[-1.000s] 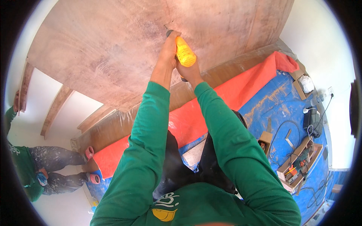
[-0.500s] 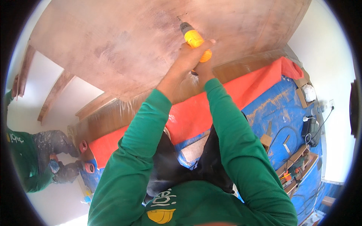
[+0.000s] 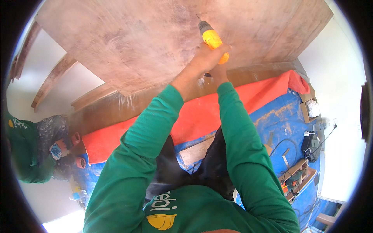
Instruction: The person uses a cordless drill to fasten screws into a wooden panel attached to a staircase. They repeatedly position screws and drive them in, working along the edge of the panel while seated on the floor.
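Note:
A yellow and black cordless drill (image 3: pixel 212 39) is held out ahead of me, its thin bit pointing at a large reddish-brown plywood panel (image 3: pixel 136 42). The bit's tip appears at or very near the panel's surface; I cannot tell how deep it sits. My left hand (image 3: pixel 203 60) is closed around the drill's body, thumb lying across its rear. Just below, my right hand (image 3: pixel 220 73) is wrapped around the handle, with most of its fingers hidden. Both green-sleeved arms reach forward almost straight.
Orange-red cloth (image 3: pixel 202 116) lies along the panel's lower side, over a blue sheet (image 3: pixel 268 114). At right are a wooden tool tray (image 3: pixel 297 180), a black case (image 3: pixel 309 143) and cables. Another person in a green shirt (image 3: pixel 27 151) is at left, beside curved wooden ribs (image 3: pixel 52 81).
The view has tilted slightly, so the panel and drill appear shifted to the right. Both my hands keep their hold on the drill.

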`<state>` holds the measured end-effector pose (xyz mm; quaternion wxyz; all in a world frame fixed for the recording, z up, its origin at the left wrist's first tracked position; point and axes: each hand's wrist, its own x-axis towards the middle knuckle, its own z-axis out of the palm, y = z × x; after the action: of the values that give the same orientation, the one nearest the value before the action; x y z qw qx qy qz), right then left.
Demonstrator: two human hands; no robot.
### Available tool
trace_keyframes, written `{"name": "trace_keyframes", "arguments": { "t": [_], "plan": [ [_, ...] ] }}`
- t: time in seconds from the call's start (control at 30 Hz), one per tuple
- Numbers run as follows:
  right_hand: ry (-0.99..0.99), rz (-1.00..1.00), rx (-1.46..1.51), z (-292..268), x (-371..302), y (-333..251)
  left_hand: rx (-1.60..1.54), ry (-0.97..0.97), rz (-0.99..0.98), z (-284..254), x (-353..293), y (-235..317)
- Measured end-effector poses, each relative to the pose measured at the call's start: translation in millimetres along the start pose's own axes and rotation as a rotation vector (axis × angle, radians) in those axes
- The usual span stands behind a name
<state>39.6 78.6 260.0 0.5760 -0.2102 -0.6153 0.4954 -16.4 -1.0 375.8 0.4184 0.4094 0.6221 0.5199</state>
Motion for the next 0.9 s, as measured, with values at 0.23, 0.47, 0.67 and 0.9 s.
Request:
{"name": "trace_keyframes", "arguments": {
  "t": [0.23, 0.47, 0.67, 0.9],
  "plan": [
    [-0.020, 0.009, 0.006, -0.5, 2.6, 6.3, 0.159, -0.003, 0.030, -8.3, -3.2, 0.0],
    [-0.041, 0.021, 0.027, 1.2, 9.0, 13.8, 0.185, -0.053, 0.044, -11.7, -1.2, -0.8],
    [-0.053, 0.014, -0.007, -3.5, 14.3, 14.8, 0.180, -0.117, 0.063, -13.3, -2.7, 1.2],
    [-0.101, -0.061, -0.095, -12.2, 24.3, 7.6, 0.166, -0.124, 0.027, -10.4, -0.8, 7.3]
  ]
}}
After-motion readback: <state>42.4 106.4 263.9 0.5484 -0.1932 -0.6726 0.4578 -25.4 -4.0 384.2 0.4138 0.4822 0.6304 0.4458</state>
